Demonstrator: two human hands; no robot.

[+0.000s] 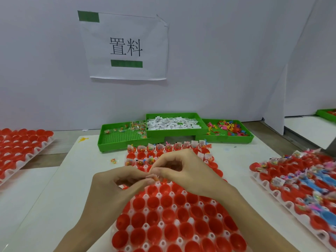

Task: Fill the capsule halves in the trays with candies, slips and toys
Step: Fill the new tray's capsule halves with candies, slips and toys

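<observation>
A white tray point(181, 240) of red capsule halves point(154, 217) lies in front of me. Its far rows hold candy packets, slips and toys point(160, 147); the near rows hold bare red halves. My left hand point(116, 186) and my right hand point(187, 171) meet above the tray's middle, fingers curled. Between their fingertips they pinch a small orange item point(156, 178); what it is I cannot tell. Three green bins stand behind: candy packets point(134, 126), paper slips point(172, 122) and colourful toys point(229, 127).
Another tray of bare red halves point(20, 144) lies at the left. At the right sits a tray point(298, 180) with filled halves. One stray candy packet point(113, 160) and a yellow toy point(83, 139) lie on the white table. A wall with a paper sign point(125, 48) rises behind.
</observation>
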